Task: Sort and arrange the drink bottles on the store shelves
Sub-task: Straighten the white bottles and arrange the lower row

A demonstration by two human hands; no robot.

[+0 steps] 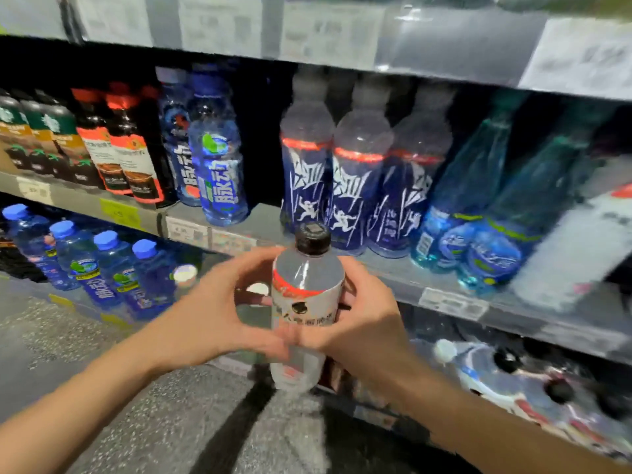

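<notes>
White-labelled bottle (306, 302) upright, gripped by left hand (219, 313) and right hand (362, 323), fingers curled round, probably turning label forward.

The held bottle (307, 302) is clear glossy plastic with a white paper-like label and a ridged black plastic cap (312, 238). At twelve o'clock, the blue-labelled bottles (359, 186) shine with the same clear plastic. The shelf edge (444, 295) looks like smooth grey metal with paper price tags (451, 302). The floor (143, 405) at seven o'clock is speckled, matt stone.
</notes>
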